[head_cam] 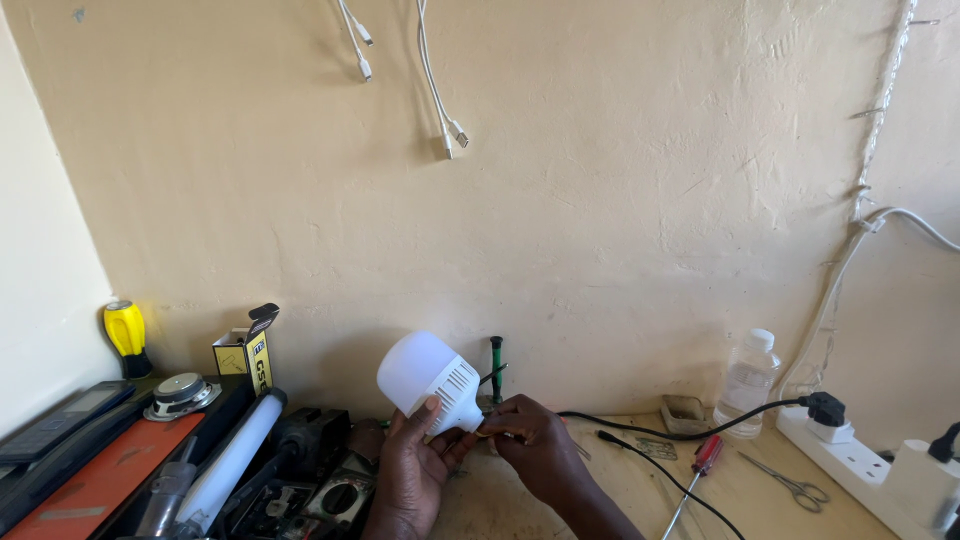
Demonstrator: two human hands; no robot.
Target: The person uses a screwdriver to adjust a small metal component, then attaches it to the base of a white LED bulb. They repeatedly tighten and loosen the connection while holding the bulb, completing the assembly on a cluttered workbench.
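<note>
My left hand grips a large white bulb by its vented body, with the dome tilted up and to the left. At the bulb's base, my right hand pinches a small part with its fingertips; the part itself is mostly hidden. Both hands hover above the wooden bench near the wall.
A red-handled screwdriver, scissors, a clear bottle, a white power strip and black cables lie to the right. Left are a white tube lamp, a small speaker, a yellow-handled tool and a small box.
</note>
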